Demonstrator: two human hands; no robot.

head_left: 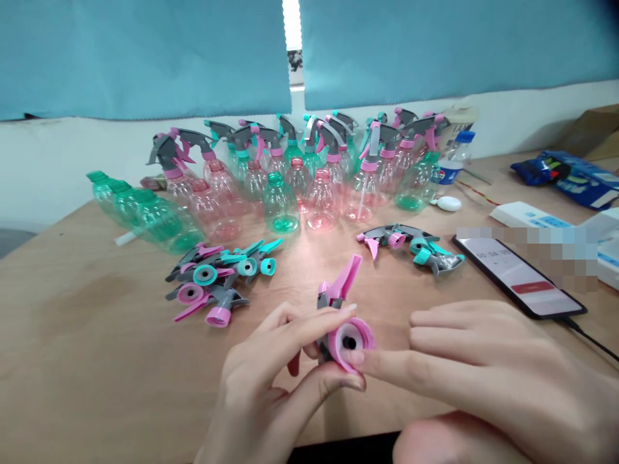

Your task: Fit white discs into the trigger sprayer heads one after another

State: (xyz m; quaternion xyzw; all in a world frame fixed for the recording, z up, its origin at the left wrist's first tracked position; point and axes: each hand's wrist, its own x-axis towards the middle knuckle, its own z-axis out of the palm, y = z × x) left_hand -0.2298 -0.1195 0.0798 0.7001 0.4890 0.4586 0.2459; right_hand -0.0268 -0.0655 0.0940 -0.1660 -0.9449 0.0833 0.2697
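My left hand (pixel 271 367) grips a pink and grey trigger spray head (pixel 342 287), with thumb and fingers closed around it below the pink lever. The head's pink screw collar faces me, showing a white lining and a dark hole in the centre. From the right, my right hand (pixel 474 361) reaches in with its index finger stretched out. That fingertip touches the lower inside of the collar. The hand's other fingers are bent, and nothing shows in them. Left of my hands lies a pile of loose spray heads (pixel 217 316) in pink, teal and grey; another small group (pixel 396 240) lies to the right.
Pink and green clear bottles stand along the back, several topped with spray heads; open ones include a green bottle (pixel 281 206) and a pink bottle (pixel 322 203). Green bottles (pixel 164 216) lean at left. A phone (pixel 522 274), power strip (pixel 527 216), blue packet (pixel 575 180) and drink bottle (pixel 454 161) occupy the right.
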